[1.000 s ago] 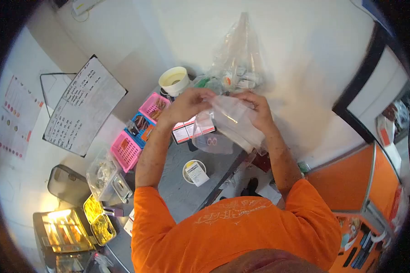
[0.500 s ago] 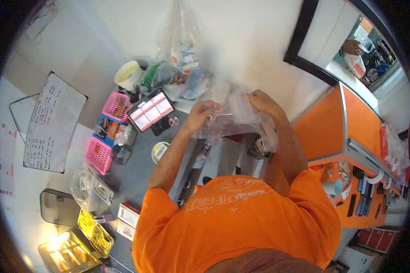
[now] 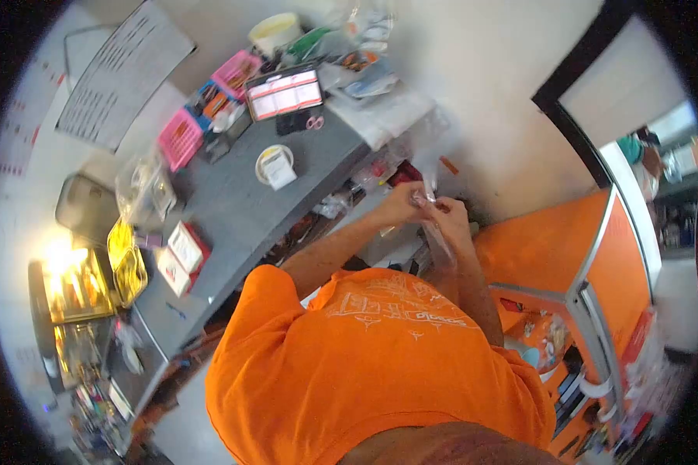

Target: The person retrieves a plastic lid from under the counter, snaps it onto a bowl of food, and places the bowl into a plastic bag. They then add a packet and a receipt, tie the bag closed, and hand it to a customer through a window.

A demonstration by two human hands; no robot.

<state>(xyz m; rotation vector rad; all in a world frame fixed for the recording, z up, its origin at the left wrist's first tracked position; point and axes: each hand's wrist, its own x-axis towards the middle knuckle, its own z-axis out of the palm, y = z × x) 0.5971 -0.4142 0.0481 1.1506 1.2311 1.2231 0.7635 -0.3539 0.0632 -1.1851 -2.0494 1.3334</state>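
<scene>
Clear plastic bag (image 3: 440, 246), scrunched narrow, pinched between left hand (image 3: 400, 204) and right hand (image 3: 454, 222); one end far, other near.

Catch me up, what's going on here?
The left hand and right hand are close together, holding a clear bag bunched between them, out past the counter edge. I can't tell if anything is inside. On the counter are a cup with a slip on it and a lit tablet, neither being touched.
</scene>
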